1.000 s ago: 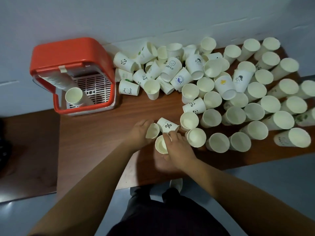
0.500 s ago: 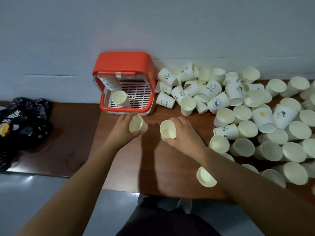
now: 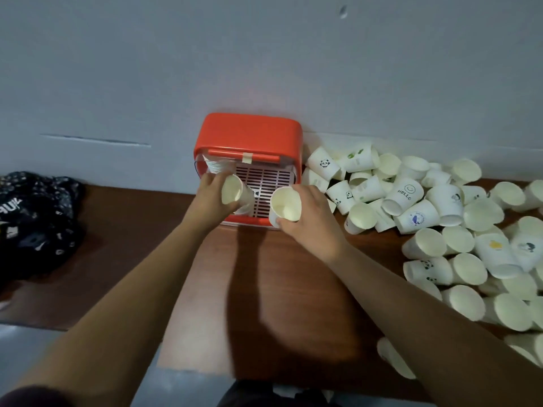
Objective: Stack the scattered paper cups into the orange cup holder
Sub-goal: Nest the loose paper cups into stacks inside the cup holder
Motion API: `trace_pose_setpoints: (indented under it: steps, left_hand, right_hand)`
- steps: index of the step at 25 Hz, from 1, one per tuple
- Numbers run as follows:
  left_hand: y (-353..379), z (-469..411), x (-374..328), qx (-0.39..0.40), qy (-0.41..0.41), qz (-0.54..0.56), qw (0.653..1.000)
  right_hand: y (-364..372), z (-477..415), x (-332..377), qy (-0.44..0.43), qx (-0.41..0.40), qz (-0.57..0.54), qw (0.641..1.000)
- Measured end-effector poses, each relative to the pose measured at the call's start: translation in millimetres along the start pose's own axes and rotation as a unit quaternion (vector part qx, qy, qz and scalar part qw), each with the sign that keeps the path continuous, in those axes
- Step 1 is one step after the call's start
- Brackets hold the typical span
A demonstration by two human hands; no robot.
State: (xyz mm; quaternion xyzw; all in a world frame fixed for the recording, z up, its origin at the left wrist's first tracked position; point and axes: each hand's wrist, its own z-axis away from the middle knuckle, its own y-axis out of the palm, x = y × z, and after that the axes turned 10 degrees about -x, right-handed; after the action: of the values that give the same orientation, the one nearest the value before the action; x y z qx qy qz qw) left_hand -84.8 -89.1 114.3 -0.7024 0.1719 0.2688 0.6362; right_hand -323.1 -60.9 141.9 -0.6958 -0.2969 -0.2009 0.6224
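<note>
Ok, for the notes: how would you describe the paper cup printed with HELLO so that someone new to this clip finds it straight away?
Start at the orange plastic cup holder against the grey wall, then look right into the heap of white paper cups on the brown wooden table. The HELLO cup lies tipped in the heap, mouth toward the camera. It alone carries a smiley face above the word HELLO; its neighbours show pandas, a blue round logo or nothing.

1 head-worn wide-angle view looks forward and steeply down, close over the near edge of the brown table (image 3: 279, 304), facing the wall along its far edge; only this view exists, so nothing is shared
</note>
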Motion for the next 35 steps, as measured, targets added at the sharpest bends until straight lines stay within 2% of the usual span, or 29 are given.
trace_pose_setpoints:
  steps: [3, 7, 10, 13, 18, 21, 24, 27, 33, 35]
  left_hand:
    - [21.8, -20.9, 21.7, 0.061, 0.049, -0.03, 0.996]
    - [44.4, -31.6, 37.6, 0.127, 0.07, -0.022, 0.989]
    - [44.4, -34.4, 46.5, 0.147, 0.055, 0.036, 0.987]
    - [33.6, -34.2, 62.1, 0.175, 0.017, 0.141, 0.974]
    - [24.3, -28.6, 93.5, 0.127, -0.076, 0.236, 0.961]
    - [16.1, -25.7, 88.4, 0.15, -0.053, 0.309, 0.938]
    - [18.6, -28.3, 83.4, 0.164, 0.0, 0.278, 0.947]
    - [25.4, -29.7, 81.2, 0.151, 0.013, 0.255, 0.955]
    - [29.0, -23.2, 88.8, 0.165, -0.046, 0.285, 0.943]
    - [32.0, -20.9, 85.3, 0.141, -0.046, 0.259, 0.955]
  right_hand:
    - [20.4, -7.6, 2.3, 0.04, -0.002, 0.004, 0.999]
    - [40.5, -20.5, 4.0, 0.054, -0.029, -0.006, 0.998]
    - [53.1, -34.1, 17.0, 0.086, -0.032, -0.039, 0.995]
    - [73.5, -44.5, 28.7, 0.066, -0.04, -0.091, 0.993]
    - [112.0, -51.1, 30.3, 0.029, -0.01, -0.043, 0.999]
    - [127.6, -53.1, 29.2, 0.009, 0.045, -0.024, 0.999]
    - [132.9, -61.5, 25.9, -0.006, 0.056, -0.009, 0.998]
    - [131.8, -63.7, 18.1, 0.003, 0.047, 0.002, 0.999]
    - [134.3, -59.3, 7.1, 0.04, 0.096, -0.032, 0.994]
    - [135.5, -62.0, 6.4, 0.053, 0.101, -0.02, 0.993]
